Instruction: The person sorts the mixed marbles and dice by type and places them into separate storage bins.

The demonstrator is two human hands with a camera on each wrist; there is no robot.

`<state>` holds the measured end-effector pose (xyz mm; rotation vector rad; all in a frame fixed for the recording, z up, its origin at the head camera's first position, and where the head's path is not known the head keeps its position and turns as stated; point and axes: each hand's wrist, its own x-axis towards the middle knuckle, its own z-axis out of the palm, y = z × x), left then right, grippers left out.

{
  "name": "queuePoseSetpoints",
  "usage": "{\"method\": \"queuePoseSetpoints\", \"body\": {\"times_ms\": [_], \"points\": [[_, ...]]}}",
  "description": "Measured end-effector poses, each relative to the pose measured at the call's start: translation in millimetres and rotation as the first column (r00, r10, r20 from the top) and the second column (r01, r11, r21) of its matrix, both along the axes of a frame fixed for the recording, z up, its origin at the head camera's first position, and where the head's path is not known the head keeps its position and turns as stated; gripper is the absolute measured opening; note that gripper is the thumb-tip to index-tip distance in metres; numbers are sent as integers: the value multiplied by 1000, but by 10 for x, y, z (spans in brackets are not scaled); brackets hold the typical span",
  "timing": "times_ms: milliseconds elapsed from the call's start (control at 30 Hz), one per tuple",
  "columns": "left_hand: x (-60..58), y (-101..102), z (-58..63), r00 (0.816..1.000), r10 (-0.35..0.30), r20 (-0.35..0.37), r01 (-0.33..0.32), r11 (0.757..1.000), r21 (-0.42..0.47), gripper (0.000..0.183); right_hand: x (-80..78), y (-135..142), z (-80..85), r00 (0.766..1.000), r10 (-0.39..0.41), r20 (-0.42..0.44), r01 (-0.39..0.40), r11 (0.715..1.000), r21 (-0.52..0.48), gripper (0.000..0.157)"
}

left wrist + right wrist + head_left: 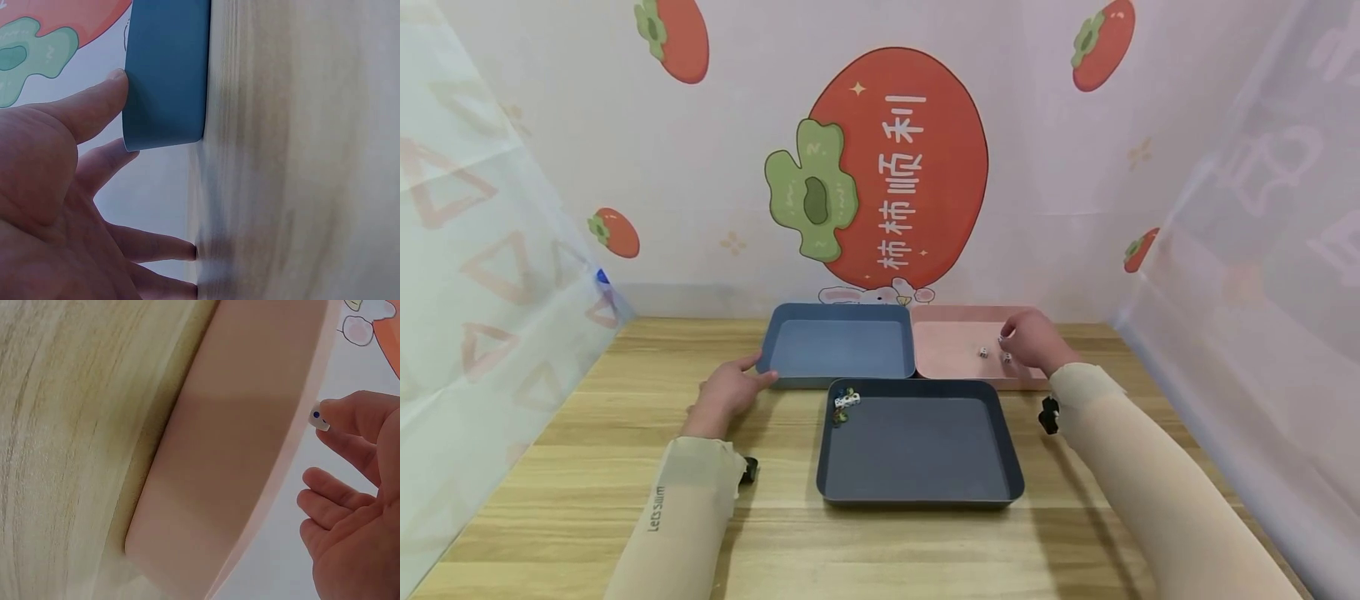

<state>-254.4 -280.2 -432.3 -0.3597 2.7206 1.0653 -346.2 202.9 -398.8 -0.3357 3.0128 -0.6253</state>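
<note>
My right hand (pixel 1032 340) is over the pink tray (pixel 940 312) and pinches a small white die (pixel 317 415) with blue dots between thumb and index finger. Its other fingers are loosely bent in the right wrist view. Two more white dice, one on the left (pixel 982 352) and one nearer the hand (pixel 1007 358), lie on the pink tray's floor. My left hand (pixel 730 393) is at the near left corner of the blue tray (pixel 842 382). In the left wrist view its thumb and index finger touch the rim, while the other fingers stretch down to the tabletop.
A dark grey tray (pixel 917 503) stands in front of the other two. In its far left corner lies a small cluster of white and dark coloured dice-like pieces (pixel 846 400). Behind the wooden table (pixel 647 367) hangs a printed cloth (pixel 1037 208), with cloth sides left and right.
</note>
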Motion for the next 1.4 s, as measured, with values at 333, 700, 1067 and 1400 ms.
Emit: {"method": "queuePoseSetpoints", "body": {"times_ms": [333, 700, 1067, 1400], "points": [[7, 7, -4, 1000, 0, 0, 0, 1000, 8, 75, -36, -2, -69, 1000, -9, -17, 10, 1000, 24, 20], [22, -1, 10, 1000, -8, -3, 8, 1000, 4, 76, -19, -13, -85, 999, -8, -35, 10, 998, 55, 24], [3, -20, -9, 1000, -8, -7, 7, 1000, -2, 76, 66, -152, -18, 997, -67, -40, 64, 996, -57, 24], [-12, -24, -9, 1000, -2, -3, 2, 1000, 5, 75, 249, -926, 246, 999, 32, 17, -26, 959, -284, 37]]}}
